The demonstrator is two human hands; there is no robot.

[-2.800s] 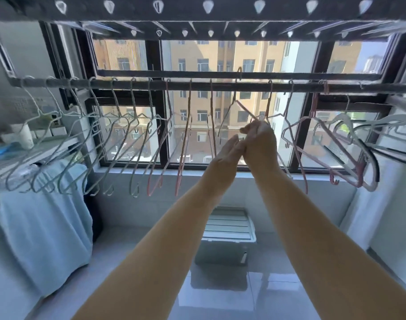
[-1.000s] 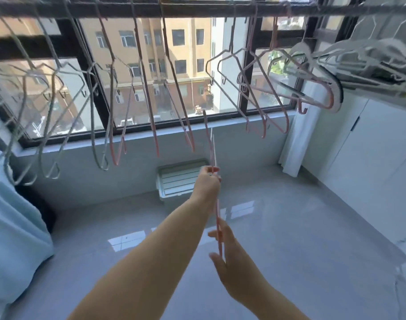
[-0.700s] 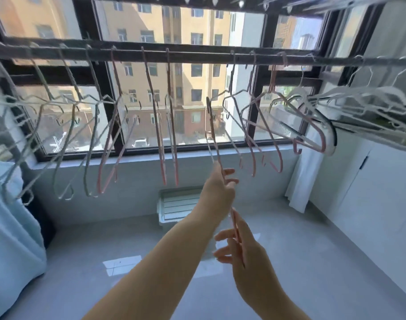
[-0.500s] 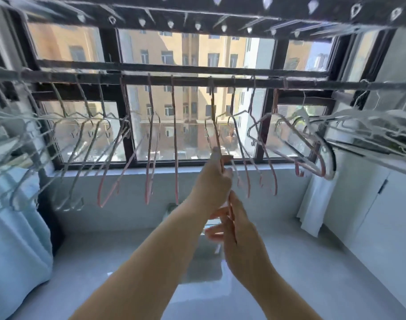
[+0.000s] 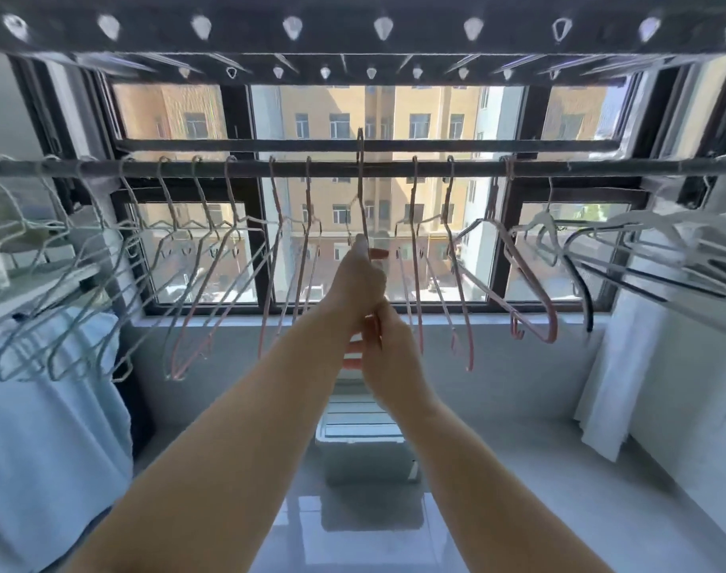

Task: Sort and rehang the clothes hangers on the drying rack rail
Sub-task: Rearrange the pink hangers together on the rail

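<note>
A dark rail point(image 5: 601, 166) runs across the window with many thin hangers hooked on it. Pale green and white hangers point(image 5: 76, 283) crowd the left; pink hangers point(image 5: 460, 283) hang in the middle and right. My left hand point(image 5: 359, 283) grips the upper part of a pink hanger point(image 5: 360, 188), seen edge-on. Its hook rises above the rail near the centre, in the gap between hung hangers. My right hand point(image 5: 388, 353) holds the same hanger lower down, just under my left hand.
White and black hangers point(image 5: 642, 241) bunch at the right end near a white cloth point(image 5: 617, 378). A perforated rack bar point(image 5: 353, 31) crosses overhead. A light blue cover point(image 5: 43, 448) hangs at left. A pale plastic bin point(image 5: 365, 448) stands on the glossy floor below.
Both hands have lifted the pink hanger from near waist height up to the rail. Its hook now stands above the rail. My view has tilted upward.
</note>
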